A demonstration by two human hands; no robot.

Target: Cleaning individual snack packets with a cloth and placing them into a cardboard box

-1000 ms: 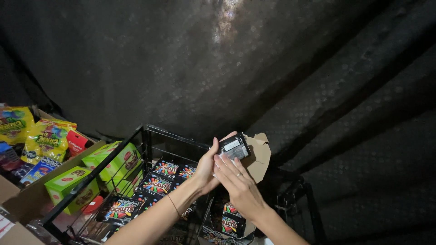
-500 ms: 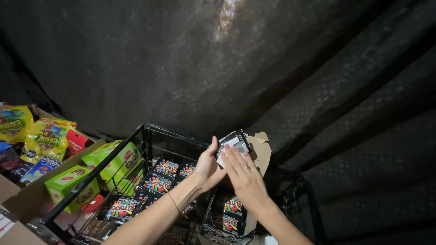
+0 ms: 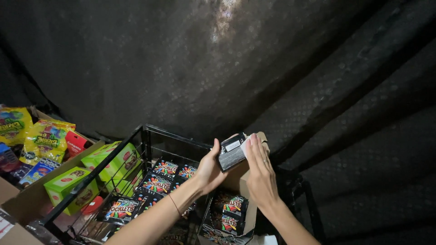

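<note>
Small dark packet point(image 3: 230, 154) w/ a white label patch, glossy, rectangular. It was held tilted, upper end leaning right, above the black wire rack point(image 3: 144, 136), at the rack's back right corner. Left hand point(image 3: 210, 170) gripped its lower left edge; right hand point(image 3: 260, 174) fingers lay flat vs its right end.

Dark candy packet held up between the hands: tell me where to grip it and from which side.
Probably pinch the dark candy packet across its short lower-left end, coming from the left, as the left hand does. It is flat and tilted, and the right hand covers its upper-right end.
</note>
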